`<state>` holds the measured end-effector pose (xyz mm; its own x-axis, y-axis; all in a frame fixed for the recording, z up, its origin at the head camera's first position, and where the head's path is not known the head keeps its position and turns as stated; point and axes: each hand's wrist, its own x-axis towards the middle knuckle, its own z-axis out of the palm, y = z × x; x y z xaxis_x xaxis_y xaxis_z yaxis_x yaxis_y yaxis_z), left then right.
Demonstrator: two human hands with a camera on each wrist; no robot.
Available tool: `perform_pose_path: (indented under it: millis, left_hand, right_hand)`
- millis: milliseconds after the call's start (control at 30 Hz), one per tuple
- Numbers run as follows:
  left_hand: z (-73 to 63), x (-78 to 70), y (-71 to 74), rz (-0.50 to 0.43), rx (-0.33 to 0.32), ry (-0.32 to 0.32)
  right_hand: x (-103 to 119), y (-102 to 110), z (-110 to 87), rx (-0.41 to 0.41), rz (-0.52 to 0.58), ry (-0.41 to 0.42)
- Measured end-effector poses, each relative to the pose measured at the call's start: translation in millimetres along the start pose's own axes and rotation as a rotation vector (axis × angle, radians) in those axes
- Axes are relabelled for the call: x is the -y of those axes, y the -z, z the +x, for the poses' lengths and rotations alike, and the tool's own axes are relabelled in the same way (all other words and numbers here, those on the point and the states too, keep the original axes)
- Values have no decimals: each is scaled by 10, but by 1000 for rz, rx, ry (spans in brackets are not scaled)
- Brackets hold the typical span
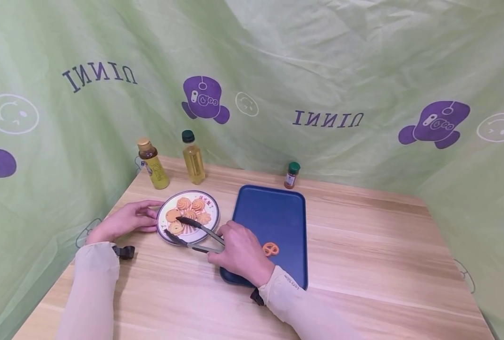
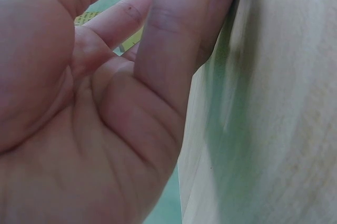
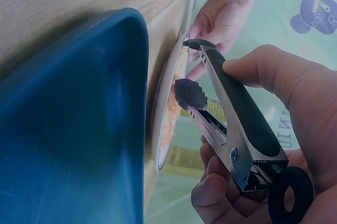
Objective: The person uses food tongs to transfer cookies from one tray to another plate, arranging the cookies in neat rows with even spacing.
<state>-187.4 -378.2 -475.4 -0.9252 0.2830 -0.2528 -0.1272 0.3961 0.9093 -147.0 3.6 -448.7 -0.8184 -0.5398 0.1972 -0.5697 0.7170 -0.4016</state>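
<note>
My right hand (image 1: 243,250) grips metal tongs (image 3: 218,97) with dark tips; the thumb presses one arm and the fingers curl round the other. The spread tips hover at the patterned plate (image 1: 211,222), one over the cookies (image 1: 197,204) and one by the near rim. A round cookie (image 1: 175,228) lies between them; contact cannot be made out. At the plate's left edge, my left hand (image 1: 130,220) holds the rim, palm turned toward it. The left wrist view shows mostly palm and bent fingers, the grip hidden. A pretzel-shaped cookie (image 1: 271,249) lies on the blue tray (image 1: 273,208).
Behind the plate stand a dark-necked bottle (image 1: 157,174) with a yellow label and a bottle of yellow oil (image 1: 194,164). A small green-capped spice jar (image 1: 291,175) is behind the tray. Green printed cloth (image 1: 269,56) surrounds the wooden table (image 1: 371,245).
</note>
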Motion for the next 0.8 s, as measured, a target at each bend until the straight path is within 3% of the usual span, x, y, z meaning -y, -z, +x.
perform_pose_path:
  millis: [800]
  left_hand:
    - [-14,-14,-11,-9,-6,20]
  right_hand:
    - [-99,88,-219,19,83,-35]
